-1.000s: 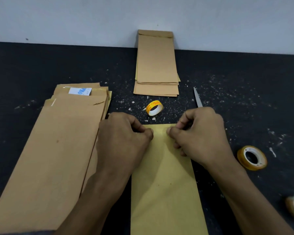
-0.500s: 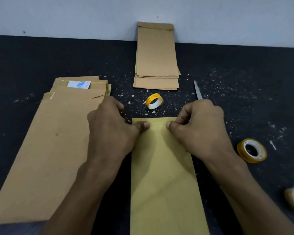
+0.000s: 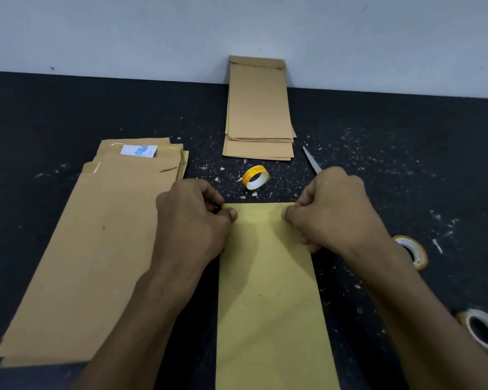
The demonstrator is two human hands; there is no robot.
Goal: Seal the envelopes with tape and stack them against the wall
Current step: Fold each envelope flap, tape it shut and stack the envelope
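A yellow envelope [image 3: 268, 291] lies lengthwise on the dark table in front of me. My left hand [image 3: 192, 220] has curled fingers and its thumb presses the envelope's top left corner. My right hand [image 3: 333, 215] is curled the same way, thumb pressing the top right corner. A stack of brown envelopes [image 3: 258, 114] leans against the white wall at the back. A larger pile of brown envelopes [image 3: 96, 243] lies at the left, partly under my left forearm.
A small yellow tape roll [image 3: 255, 177] sits just beyond the yellow envelope. A scissor blade [image 3: 312, 163] pokes out behind my right hand. Two more tape rolls [image 3: 413, 250] [image 3: 483, 332] lie at the right. White specks litter the table.
My thumbs have slid apart from the middle of the envelope's top edge out to its two corners. The view has shifted slightly.
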